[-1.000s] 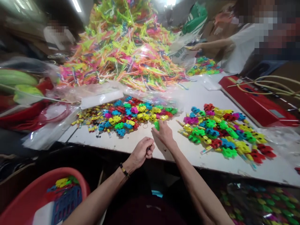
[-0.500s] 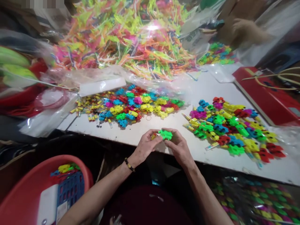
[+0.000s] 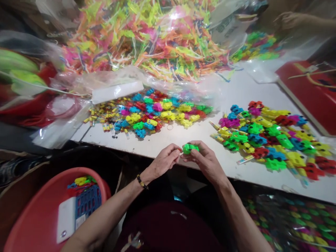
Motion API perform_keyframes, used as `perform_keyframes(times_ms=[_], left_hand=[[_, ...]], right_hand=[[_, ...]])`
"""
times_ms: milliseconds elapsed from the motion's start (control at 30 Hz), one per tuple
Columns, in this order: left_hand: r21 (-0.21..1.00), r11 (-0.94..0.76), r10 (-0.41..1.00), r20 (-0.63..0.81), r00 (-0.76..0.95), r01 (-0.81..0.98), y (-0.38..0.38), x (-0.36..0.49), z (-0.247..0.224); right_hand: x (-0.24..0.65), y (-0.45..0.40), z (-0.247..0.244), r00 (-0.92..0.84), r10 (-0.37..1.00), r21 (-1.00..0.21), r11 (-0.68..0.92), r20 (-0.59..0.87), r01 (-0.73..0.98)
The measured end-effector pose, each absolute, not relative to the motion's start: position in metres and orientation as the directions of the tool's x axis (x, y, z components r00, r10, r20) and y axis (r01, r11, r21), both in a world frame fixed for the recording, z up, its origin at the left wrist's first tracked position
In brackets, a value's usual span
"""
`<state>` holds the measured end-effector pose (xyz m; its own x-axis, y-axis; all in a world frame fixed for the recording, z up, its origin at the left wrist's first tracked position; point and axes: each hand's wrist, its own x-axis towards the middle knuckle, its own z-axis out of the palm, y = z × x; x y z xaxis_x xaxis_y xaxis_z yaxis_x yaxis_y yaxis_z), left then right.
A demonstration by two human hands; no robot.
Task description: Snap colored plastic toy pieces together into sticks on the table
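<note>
Over the table's front edge, my right hand (image 3: 208,161) is closed around a small bright green toy car (image 3: 187,148), fingers behind it and thumb in front. My left hand (image 3: 165,161) pinches a tiny piece with a red tip (image 3: 180,149), right beside the car's left end. Most of that piece is hidden by my fingers, and I cannot tell whether it touches the car. Beyond my hands lies a heap of mixed toy cars (image 3: 149,122) with small yellow-capped tubes (image 3: 106,117) at its left. Toy cars with tubes attached form a pile (image 3: 258,131) to the right.
A big mound of neon plastic pieces (image 3: 147,42) fills the back of the white table (image 3: 183,134). A red box (image 3: 309,94) stands at right. Lower left is a red basin (image 3: 34,210) containing a blue basket (image 3: 88,204). Another person's hand (image 3: 291,21) shows far right.
The green car has turned in my right hand, so a dark strip now shows on it. My left fingers have drawn slightly away from the car, holding the small piece. The view has shifted slightly.
</note>
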<state>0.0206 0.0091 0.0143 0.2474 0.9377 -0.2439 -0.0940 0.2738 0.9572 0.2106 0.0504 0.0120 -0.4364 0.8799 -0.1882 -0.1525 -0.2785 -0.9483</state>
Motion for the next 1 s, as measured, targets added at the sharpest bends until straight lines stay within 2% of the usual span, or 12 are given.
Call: perform_keyframes(times_ms=[133, 300, 467, 667, 833, 1000], left_hand=[[0.979, 0.185, 0.956, -0.198, 0.215, 0.081, 0.004, 0.019, 0.021], [0.955, 0.113, 0.959, -0.177, 0.222, 0.276, 0.002, 0.016, 0.028], [0.946, 0.119, 0.945, -0.2, 0.258, 0.3, 0.002, 0.013, 0.026], [0.956, 0.11, 0.928, -0.196, 0.316, 0.271, 0.002, 0.016, 0.023], [0.91, 0.016, 0.937, -0.159, 0.312, 0.415, 0.004, 0.014, 0.032], [0.89, -0.043, 0.927, -0.134, 0.349, 0.454, 0.004, 0.01, 0.039]], right_hand=[[0.215, 0.045, 0.023, -0.468, 0.879, -0.994, -0.11, -0.09, -0.016], [0.213, 0.045, 0.027, -0.498, 0.862, -0.993, -0.045, -0.095, 0.11], [0.214, 0.049, 0.019, -0.506, 0.858, -0.988, -0.01, -0.086, 0.153], [0.219, 0.049, 0.015, -0.571, 0.817, -0.996, -0.048, -0.079, 0.07], [0.218, 0.048, 0.022, -0.562, 0.821, -0.994, -0.056, -0.098, 0.092], [0.216, 0.044, 0.028, -0.567, 0.816, -0.992, -0.053, -0.111, 0.118]])
